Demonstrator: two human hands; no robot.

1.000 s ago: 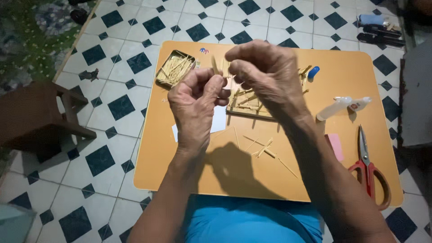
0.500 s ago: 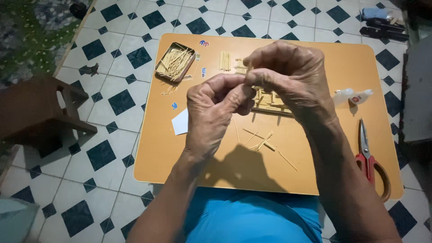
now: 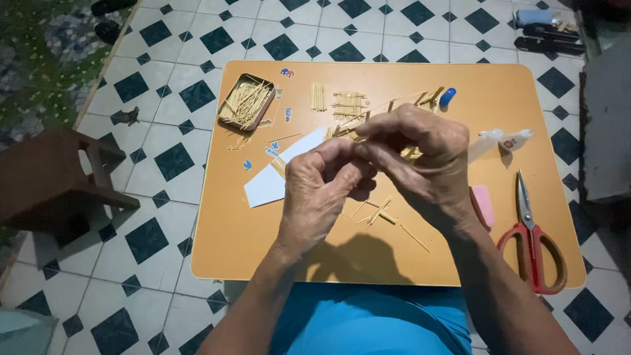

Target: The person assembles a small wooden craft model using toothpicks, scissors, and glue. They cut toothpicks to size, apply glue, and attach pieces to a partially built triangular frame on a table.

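Both hands, left hand (image 3: 322, 187) and right hand (image 3: 420, 161), pinch closed on thin sticks (image 3: 358, 135); excess pressure may snap them over the surface (image 3: 460, 85).

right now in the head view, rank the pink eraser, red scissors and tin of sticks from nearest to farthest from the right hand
1. pink eraser, just right of the right hand
2. red scissors, farther right near the table edge
3. tin of sticks, far left corner
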